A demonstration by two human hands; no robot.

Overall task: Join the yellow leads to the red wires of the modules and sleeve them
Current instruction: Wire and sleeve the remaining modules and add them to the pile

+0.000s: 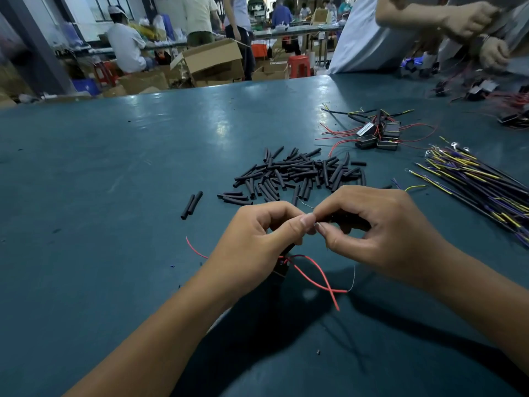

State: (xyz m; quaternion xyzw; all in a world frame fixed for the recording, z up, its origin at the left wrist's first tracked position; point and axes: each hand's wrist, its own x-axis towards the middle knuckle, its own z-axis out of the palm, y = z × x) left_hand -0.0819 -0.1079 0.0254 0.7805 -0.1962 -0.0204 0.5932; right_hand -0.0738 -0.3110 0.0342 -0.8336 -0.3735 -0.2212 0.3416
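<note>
1. While I worked at the dark teal table (128,167), its top shone under the lights, and behind it the room was crowded with open cardboard boxes (213,63), red stools (299,65) and people at long benches.
2. Another person's hands (469,21) were busy with wires at the far right corner.
3. A heap of short black sleeves (300,174) lay just beyond my hands; small black modules (378,136) with red wires sat further right, and the yellow leads (472,179) fanned along the right edge.
4. My left hand (257,242) gripped a black module (282,266), its red wires (317,277) looping toward me, one ending in bare strands.
5. My right hand (380,224) pinched a thin bare wire end against my left fingertips, perhaps with a dark sleeve under it.
</note>
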